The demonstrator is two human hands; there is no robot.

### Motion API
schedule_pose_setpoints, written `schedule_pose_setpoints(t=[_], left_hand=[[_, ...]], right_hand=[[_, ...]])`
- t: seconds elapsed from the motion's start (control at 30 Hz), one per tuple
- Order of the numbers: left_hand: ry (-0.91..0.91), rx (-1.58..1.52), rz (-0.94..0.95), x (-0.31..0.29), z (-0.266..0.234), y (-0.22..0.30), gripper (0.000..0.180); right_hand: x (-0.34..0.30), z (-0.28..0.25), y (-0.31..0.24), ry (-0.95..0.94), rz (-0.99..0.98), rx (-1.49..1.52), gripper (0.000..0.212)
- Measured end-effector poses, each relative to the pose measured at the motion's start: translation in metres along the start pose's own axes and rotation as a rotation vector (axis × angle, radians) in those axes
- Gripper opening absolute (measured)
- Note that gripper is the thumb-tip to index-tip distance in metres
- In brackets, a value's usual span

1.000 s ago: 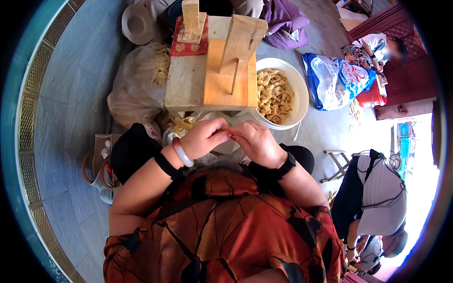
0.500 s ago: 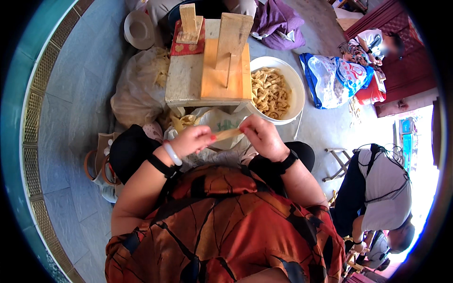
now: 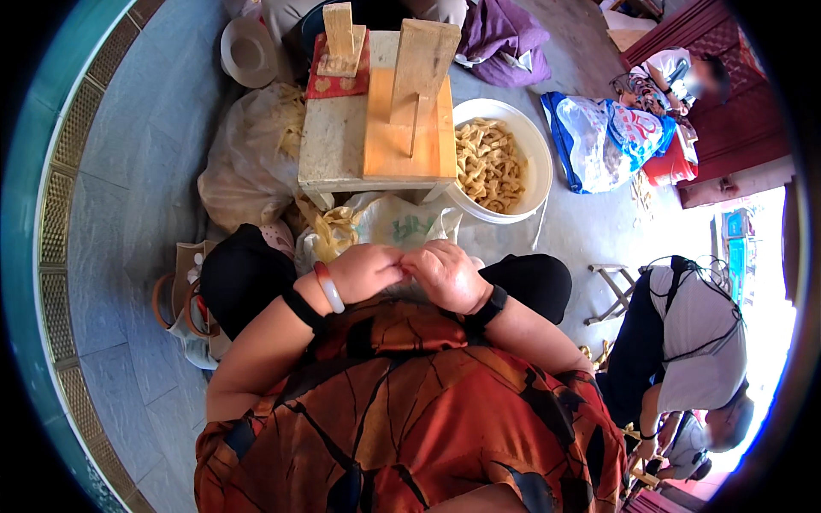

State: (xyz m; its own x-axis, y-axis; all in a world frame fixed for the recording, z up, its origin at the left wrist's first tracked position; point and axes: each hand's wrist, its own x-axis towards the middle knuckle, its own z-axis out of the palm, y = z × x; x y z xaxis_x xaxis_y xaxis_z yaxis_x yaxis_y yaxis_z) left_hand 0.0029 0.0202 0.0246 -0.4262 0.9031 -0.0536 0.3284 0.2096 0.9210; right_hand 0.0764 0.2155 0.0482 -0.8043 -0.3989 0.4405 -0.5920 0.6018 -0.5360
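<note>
We see our left hand (image 3: 357,272) and right hand (image 3: 449,275) meeting above our lap, fingers curled inward and touching; anything pinched there is hidden, so we cannot tell what they grasp or how it points. Just beyond them, yellowish strips (image 3: 332,232), thin and crumpled, lie at mixed angles on the left part of a crinkled whitish bag (image 3: 406,231), in front of the worktop (image 3: 335,141). On that scuffed, pale surface sits a smooth orange board (image 3: 434,154), long axis running away from us, bearing a tall, flat-sided block (image 3: 423,60) of grained wood. Before the block, a slim stick (image 3: 416,128) points nearly the same way. To the right, a round white bucket (image 3: 539,162) holds knotted, wrinkled tan pieces (image 3: 489,162).
</note>
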Motion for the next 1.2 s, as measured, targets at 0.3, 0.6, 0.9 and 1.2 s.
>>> schedule_pose_setpoints(t=[0.3, 0.6, 0.9, 1.2], left_hand=[[0.455, 0.234, 0.263, 0.019, 0.003, 0.001, 0.03], [0.573, -0.206, 0.028, 0.023, 0.008, -0.025, 0.017], [0.321, -1.069, -0.212, 0.013, 0.001, -0.035, 0.017], [0.35, -1.207, -0.045, 0.01, 0.017, -0.052, 0.02]], right_hand=[[-0.003, 0.022, 0.053, 0.018, 1.013, 1.6, 0.008], [0.023, 0.02, 0.017, 0.012, 0.415, 0.08, 0.031], [0.027, 0.0, 0.014, 0.124, 0.186, 0.172, 0.023], [0.026, 0.015, 0.01, 0.054, 0.366, 0.075, 0.019]])
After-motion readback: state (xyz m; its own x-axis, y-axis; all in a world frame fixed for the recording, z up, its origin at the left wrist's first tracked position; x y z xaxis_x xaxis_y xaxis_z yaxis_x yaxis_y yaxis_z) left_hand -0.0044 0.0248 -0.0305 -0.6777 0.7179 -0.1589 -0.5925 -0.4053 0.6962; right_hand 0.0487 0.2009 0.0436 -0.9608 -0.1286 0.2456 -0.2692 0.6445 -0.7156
